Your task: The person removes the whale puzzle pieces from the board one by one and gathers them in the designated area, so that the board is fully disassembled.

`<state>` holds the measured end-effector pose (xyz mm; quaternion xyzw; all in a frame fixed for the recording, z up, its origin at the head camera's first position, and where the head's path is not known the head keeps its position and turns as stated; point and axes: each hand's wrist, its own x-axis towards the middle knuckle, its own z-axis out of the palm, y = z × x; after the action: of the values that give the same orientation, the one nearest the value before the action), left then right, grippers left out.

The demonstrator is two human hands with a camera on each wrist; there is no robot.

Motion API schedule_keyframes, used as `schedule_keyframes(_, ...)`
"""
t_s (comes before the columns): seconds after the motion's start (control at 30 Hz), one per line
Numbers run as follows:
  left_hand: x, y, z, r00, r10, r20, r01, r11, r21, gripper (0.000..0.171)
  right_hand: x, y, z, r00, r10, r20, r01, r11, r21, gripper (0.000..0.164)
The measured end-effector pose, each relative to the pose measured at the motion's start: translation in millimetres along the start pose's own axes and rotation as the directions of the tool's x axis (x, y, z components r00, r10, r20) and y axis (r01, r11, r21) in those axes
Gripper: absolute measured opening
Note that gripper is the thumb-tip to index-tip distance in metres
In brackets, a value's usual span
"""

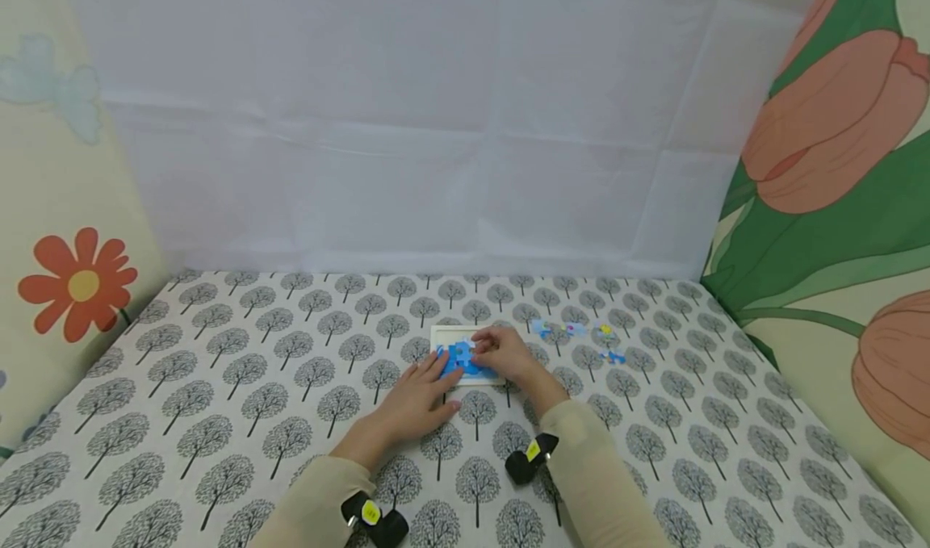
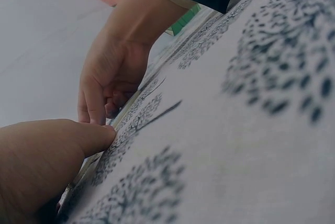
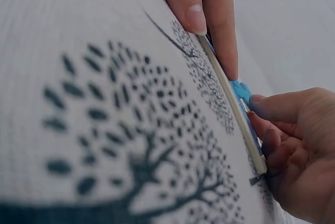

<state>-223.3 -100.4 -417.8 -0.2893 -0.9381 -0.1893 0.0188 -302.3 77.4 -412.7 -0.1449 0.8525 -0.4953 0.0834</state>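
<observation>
A small white puzzle tray (image 1: 452, 332) lies at the middle of the table, with joined blue jigsaw pieces (image 1: 458, 357) inside its raised rim. My left hand (image 1: 414, 401) rests at the tray's lower left, its fingers extended over the edge and touching the puzzle. From the right, my right hand (image 1: 506, 356) reaches over the tray with curled fingers. In the right wrist view, its thumb and fingertip pinch a light-blue jigsaw piece (image 3: 242, 91) close over the tray's rim (image 3: 230, 96). The left wrist view shows both hands close together, with the tray mostly hidden behind the left thumb (image 2: 97, 137).
Several loose jigsaw pieces lie right of the tray, including a blue one (image 1: 613, 357) and one with yellow (image 1: 605, 330). A tree-patterned cloth (image 1: 291, 419) covers the table. White fabric (image 1: 407, 128) hangs along the back edge; flower-printed walls (image 1: 821, 209) flank the sides.
</observation>
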Motion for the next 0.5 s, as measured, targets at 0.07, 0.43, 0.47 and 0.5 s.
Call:
schedule_keyframes(0.07, -0.1, 0.1, 0.0, 1.0, -0.001, -0.002, 0.001, 1.0, -0.001, 0.05, 0.2, -0.1, 0.7, 1.0, 0.005, -0.005, -0.005, 1.0, -0.007, 0.024)
schedule_keyframes(0.43, 0.0, 1.5, -0.5, 1.0, 0.003, -0.012, -0.003, 1.0, 0.005, 0.05, -1.3, -4.3, 3.2, 0.999, 0.026, -0.026, -0.028, 0.997, -0.072, 0.027)
schedule_keyframes(0.47, -0.1, 1.6, -0.5, 1.0, 0.004, -0.014, -0.004, 1.0, 0.004, 0.05, -1.7, -4.6, 3.2, 0.999, 0.022, -0.027, -0.024, 0.997, -0.071, 0.026)
schedule_keyframes(0.5, -0.1, 1.5, -0.5, 1.0, 0.004, -0.015, -0.004, 1.0, 0.003, 0.05, -2.0, -4.7, 3.3, 1.0, 0.017, -0.026, -0.019, 0.997, -0.071, 0.026)
